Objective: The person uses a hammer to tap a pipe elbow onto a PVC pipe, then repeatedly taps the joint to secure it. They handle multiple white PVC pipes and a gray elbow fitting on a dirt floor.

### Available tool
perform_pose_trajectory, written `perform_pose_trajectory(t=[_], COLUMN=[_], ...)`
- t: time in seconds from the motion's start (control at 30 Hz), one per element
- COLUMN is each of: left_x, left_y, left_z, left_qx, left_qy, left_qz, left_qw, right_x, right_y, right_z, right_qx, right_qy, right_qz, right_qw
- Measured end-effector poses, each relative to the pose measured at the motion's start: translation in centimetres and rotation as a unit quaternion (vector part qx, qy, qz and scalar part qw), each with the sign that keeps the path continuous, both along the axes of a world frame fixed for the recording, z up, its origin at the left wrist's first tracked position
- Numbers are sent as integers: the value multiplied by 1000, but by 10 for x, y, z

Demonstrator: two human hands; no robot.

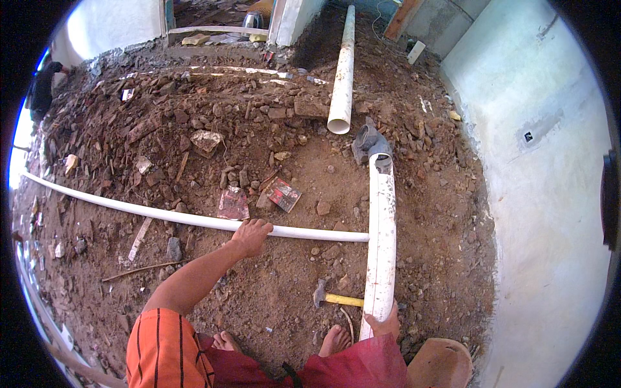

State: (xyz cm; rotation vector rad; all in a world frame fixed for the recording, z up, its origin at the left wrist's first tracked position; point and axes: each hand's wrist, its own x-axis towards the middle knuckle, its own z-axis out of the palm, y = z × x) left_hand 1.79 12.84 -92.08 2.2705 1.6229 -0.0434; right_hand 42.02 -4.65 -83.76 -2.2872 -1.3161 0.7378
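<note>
My left hand (252,237) is closed over a long, thin white plastic pipe (162,215), which runs from the far left to the side of a wider white pipe (381,226). Their ends meet or overlap there; I cannot tell whether they are joined. Near my right knee, my right hand (386,323) grips the wider pipe at its near end, thumb on top. A grey elbow fitting (369,143) sits at or just beyond that pipe's far end. Beside the wider pipe lies a hammer (339,299) with a yellow handle, its far end passing by the pipe.
Loose soil and rubble (252,142) cover the ground. Another wide pipe (343,77) lies farther off, its open end toward me. A pale wall (530,213) rises on the right. A sandy brown rounded object (443,365) is by my right leg. At far left is a dark-clad person (44,90).
</note>
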Motion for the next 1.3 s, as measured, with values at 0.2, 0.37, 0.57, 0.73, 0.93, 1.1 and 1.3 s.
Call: perform_pose_trajectory(t=[0.2,0.37,0.57,0.73,0.93,1.1,1.3], left_x=[-2,-1,-2,-1,-5,-5,-5], left_y=[0,1,3,4,6,6,5], left_z=[3,10,7,6,-6,-7,-6], left_qx=[-7,-21,-35,-27,-24,-16,-7], left_qy=[-8,-2,7,1,-25,-32,-35], left_qz=[2,0,0,-8,5,6,5], left_qw=[1000,1000,999,1000,999,999,999], right_x=[4,1,4,9,7,-2,-3], right_y=[0,0,0,-3,-2,0,1], right_z=[-6,-2,-4,-11,-11,1,3], right_qx=[-14,-4,7,25,24,7,11], right_qy=[-18,-15,44,32,48,31,66], right_qz=[11,12,11,23,20,8,-5], right_qw=[1000,1000,999,999,998,999,998])
